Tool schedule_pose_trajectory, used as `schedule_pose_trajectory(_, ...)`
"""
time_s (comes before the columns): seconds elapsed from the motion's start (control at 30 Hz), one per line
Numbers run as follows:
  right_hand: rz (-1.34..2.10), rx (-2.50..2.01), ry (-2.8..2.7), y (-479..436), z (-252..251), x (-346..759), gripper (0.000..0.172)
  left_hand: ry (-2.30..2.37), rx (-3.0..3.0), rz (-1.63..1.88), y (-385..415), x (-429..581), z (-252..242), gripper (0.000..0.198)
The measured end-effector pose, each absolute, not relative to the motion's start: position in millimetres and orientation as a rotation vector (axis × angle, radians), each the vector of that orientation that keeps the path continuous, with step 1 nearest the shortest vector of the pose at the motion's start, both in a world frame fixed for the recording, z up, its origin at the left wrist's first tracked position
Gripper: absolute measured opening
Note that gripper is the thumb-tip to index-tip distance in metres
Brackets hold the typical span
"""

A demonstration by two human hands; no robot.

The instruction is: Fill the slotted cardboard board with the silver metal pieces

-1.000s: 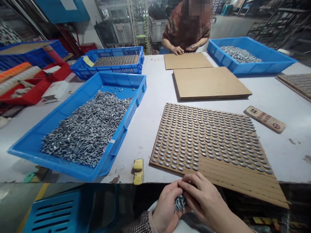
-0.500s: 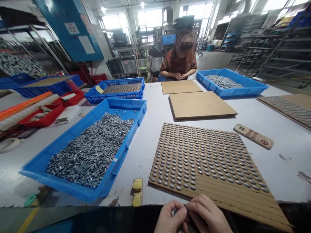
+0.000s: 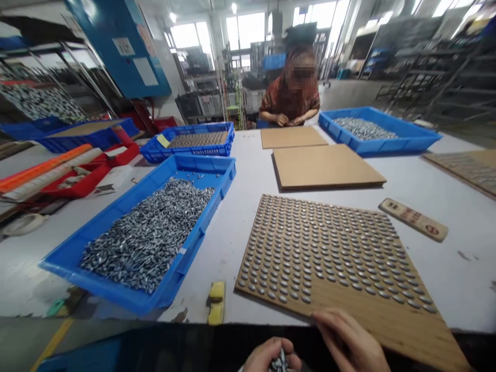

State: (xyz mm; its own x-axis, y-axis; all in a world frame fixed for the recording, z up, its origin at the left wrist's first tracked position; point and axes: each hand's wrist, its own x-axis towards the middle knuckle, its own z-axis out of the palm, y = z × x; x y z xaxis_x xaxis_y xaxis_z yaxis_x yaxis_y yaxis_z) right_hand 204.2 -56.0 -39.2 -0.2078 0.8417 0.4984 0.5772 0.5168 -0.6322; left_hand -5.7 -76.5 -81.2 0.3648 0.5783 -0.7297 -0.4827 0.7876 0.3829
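both hands are cut off by the bottom edge, so only knuckles and part of each back show. the left hand (image 3: 266,357) is curled shut around a small bunch of metal pieces (image 3: 279,361), most of them hidden inside the fist. the right hand (image 3: 351,343) is apart from it, just to its right, with fingers lying on the near edge of the cardboard sheet (image 3: 391,323). whether it pinches a piece i cannot tell. rows of the same pieces fill the sheet beyond the right hand. a blue tray (image 3: 116,296) heaped with them lies forward and well left of the left hand.
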Motion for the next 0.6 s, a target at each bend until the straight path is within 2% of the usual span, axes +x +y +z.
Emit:
schedule_pose_trajectory(0.13,0.426,-1.228,-1.860,-53.1,-34.9,199.3,0.023,1.010,0.007,0.614,-88.6,-3.0,-52.1,0.026)
schedule_pose_trajectory(0.4,0.303,-1.240,-1.973,-42.8,-49.0,178.8,0.025,0.890,0.158,0.605,-77.9,3.1,-52.1,0.029)
schedule_pose_trajectory(0.6,0.214,-1.298,-2.066,-38.8,-48.0,174.1,0.024,0.823,0.186,0.572,-75.4,2.6,-59.7,0.042)
